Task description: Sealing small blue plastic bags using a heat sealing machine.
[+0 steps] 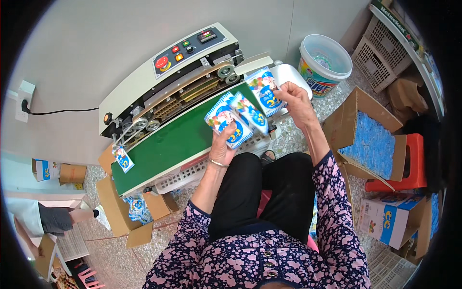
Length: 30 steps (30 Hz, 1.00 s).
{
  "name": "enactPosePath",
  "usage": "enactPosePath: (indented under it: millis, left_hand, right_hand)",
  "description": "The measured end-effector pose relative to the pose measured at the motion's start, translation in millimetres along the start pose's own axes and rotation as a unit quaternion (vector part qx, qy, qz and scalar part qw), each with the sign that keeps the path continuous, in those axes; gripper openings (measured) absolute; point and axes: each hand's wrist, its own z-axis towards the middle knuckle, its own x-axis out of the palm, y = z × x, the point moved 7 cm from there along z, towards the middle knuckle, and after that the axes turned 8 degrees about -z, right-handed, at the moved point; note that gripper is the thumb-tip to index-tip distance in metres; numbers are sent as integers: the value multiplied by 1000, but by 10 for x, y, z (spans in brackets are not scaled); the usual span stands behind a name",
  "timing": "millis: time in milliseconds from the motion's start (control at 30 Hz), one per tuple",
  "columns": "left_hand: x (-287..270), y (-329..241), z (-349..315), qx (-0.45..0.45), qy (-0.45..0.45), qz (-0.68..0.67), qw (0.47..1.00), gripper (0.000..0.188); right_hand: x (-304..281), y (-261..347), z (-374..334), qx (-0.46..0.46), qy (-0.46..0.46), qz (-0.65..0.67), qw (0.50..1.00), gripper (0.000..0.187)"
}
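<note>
Several blue-and-white candy packets (226, 115) are fanned out in my left hand (222, 147), its thumb pressed over them. My right hand (296, 101) pinches one more packet (263, 90) by its side, near the infeed end of a band sealing machine (168, 77). The green conveyor belt (168, 144) of the machine runs just beyond my left hand. At the belt's far left end, a single packet (123, 159) stands tilted by the rollers. The lower edges of the packets in my left hand are partly hidden by my fingers.
Below the belt's left end, an open cardboard box (115, 207) holds packets. To the right, another box (346, 113) full of blue packets rests by a red stool (414, 164). A white bucket (327, 58) stands behind. At far left is another person's leg (82, 215).
</note>
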Motion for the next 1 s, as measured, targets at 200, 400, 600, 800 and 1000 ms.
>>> enactPosePath:
  millis: [200,400,600,800,1000]
  left_hand:
    - [-26,47,-353,-45,-28,-20,998,48]
    - [-62,144,-287,-54,-28,-64,996,47]
    - [-80,128,-226,-58,-20,-65,996,49]
    - [-119,58,-284,-47,-23,-59,997,51]
    - [-157,130,-338,-62,-26,-56,996,51]
  right_hand:
    - [-186,-380,436,7,-67,37,997,11]
    - [12,-510,713,16,-70,48,996,12]
    - [131,-479,857,15,-49,28,998,10]
    - [295,-460,922,29,-7,-102,994,8]
    - [471,-468,925,-88,-48,-325,940,14]
